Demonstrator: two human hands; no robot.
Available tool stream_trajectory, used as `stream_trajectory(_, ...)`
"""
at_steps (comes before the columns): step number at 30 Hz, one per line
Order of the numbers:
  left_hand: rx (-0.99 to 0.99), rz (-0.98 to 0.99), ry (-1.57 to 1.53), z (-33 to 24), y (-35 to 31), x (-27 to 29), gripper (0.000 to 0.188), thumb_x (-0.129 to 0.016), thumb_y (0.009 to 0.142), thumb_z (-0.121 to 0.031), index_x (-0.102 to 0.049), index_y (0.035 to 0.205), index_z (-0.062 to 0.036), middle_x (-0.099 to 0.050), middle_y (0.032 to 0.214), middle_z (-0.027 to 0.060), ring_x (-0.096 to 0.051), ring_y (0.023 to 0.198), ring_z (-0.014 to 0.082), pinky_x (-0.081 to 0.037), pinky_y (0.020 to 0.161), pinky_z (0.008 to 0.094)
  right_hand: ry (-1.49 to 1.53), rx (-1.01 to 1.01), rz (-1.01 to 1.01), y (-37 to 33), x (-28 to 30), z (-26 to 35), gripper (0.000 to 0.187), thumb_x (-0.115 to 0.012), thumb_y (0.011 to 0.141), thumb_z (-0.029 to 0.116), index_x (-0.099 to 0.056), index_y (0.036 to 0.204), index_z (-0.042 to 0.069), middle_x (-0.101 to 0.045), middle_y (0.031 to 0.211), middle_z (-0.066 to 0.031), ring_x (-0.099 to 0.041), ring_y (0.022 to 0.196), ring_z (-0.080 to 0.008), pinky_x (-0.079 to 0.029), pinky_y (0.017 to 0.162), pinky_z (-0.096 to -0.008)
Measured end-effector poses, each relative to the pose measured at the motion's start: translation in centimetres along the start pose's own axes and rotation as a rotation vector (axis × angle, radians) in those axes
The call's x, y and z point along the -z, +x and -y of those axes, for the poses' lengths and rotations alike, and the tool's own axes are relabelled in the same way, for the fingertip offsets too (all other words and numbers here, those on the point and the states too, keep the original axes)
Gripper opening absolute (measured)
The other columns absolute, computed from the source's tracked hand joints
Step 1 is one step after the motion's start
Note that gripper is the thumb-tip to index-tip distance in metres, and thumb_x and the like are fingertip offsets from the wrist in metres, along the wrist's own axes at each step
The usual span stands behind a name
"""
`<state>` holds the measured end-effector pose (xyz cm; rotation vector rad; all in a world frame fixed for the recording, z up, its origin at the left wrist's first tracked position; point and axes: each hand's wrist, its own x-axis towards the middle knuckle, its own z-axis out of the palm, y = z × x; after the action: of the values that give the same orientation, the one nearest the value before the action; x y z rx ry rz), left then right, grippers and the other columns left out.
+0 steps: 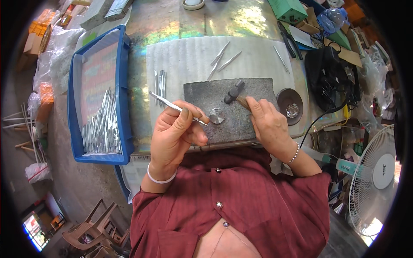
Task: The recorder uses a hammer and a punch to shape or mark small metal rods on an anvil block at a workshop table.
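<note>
Here's the left hand (174, 127), thumb on top, fingers pinching a slim metal rod (170, 104) that slants toward the round metal disc (217, 115) on the dark slab (243, 122). And the right hand (272, 124), back uppermost, fingers wrapped round a hammer (235, 91), head over the slab!

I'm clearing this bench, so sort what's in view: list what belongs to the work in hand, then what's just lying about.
Seemingly in use:
- silver rod, in the left hand
- hammer, in the right hand
- dark slab
- round metal piece
- blue tray of similar rods

Probably just lying about:
- black-handled tool
- green box
- white fan
</note>
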<state>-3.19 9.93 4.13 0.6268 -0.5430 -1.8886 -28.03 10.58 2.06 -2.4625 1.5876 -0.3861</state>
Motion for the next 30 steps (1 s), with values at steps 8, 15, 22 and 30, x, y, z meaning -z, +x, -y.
stream_trajectory(8,-0.055,-0.103,0.256,0.1,0.6,-0.5,0.024,-0.051,0.093,-0.009,-0.046,0.114,-0.0003,-0.063,0.084,0.014,-0.062,0.057,0.0157,-0.049,0.051,0.0214,0.182,-0.22,-0.195,4.7,2.5,-8.6,0.025,-0.057,0.083,0.013,-0.055,0.105,0.002,-0.059,0.095,-0.017,-0.06,0.079,-0.0346,-0.047,0.068,-0.0404)
stream_trajectory(15,-0.119,-0.032,0.561,-0.1,-0.9,-0.9,0.028,-0.05,0.094,-0.011,-0.04,0.118,-0.0003,-0.063,0.079,0.0135,-0.06,0.06,0.014,-0.049,0.054,0.0202,-0.394,-0.457,0.017,11.8,-1.7,-18.1,0.021,-0.051,0.08,0.005,-0.051,0.101,0.002,-0.062,0.095,-0.0209,-0.063,0.085,-0.0383,-0.05,0.073,-0.0453)
stream_trajectory(22,-0.279,-0.116,0.725,-0.2,-1.6,-0.4,0.021,-0.051,0.095,-0.014,-0.059,0.099,0.0057,-0.063,0.076,0.0091,-0.059,0.063,0.0107,-0.048,0.057,0.0214,-0.396,-0.387,0.078,12.5,-1.4,-16.5,0.017,-0.05,0.079,0.003,-0.056,0.095,-0.001,-0.063,0.091,-0.0227,-0.065,0.083,-0.0355,-0.053,0.07,-0.0428)
stream_trajectory(30,-0.224,-0.085,0.691,-0.3,-1.2,-0.9,0.021,-0.054,0.091,-0.006,-0.058,0.109,0.0047,-0.063,0.077,0.0058,-0.059,0.07,0.0093,-0.049,0.064,0.0213,-0.411,-0.314,-0.05,11.2,-0.4,-16.6,0.013,-0.05,0.08,0.004,-0.056,0.09,-0.001,-0.061,0.092,-0.0227,-0.064,0.083,-0.0349,-0.052,0.069,-0.0427)
